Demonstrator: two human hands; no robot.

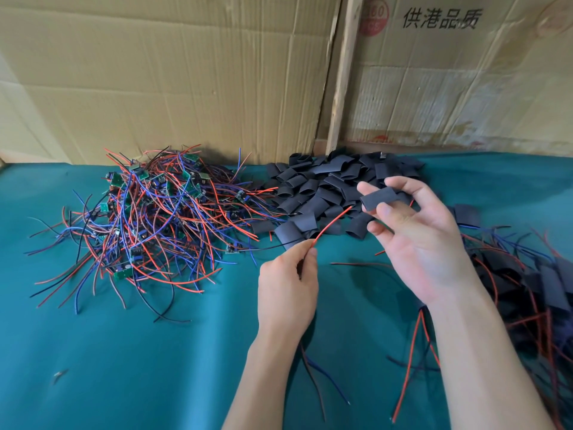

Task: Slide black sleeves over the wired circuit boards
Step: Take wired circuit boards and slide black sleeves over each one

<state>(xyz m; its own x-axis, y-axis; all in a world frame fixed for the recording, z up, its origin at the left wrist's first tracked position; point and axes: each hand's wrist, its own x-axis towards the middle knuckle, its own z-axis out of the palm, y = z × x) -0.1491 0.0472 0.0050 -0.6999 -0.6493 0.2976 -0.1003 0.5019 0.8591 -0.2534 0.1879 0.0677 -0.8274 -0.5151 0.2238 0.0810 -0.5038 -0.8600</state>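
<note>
My left hand [286, 290] grips a wired circuit board; the board itself is hidden in the fist. Its red wire [333, 223] sticks up toward the right, and blue and dark wires trail out below the wrist. My right hand [415, 240] pinches a flat black sleeve [379, 198] between thumb and fingers, just beyond the red wire's tip. A tangled pile of bare wired boards [155, 218] lies at the left. A heap of loose black sleeves [328, 187] sits at the back centre.
A pile of sleeved boards with wires [533, 283] lies at the right edge. Teal cloth [124, 352] covers the table. Cardboard sheets [186, 72] stand along the back. A few stray wires [409, 364] lie under my right forearm.
</note>
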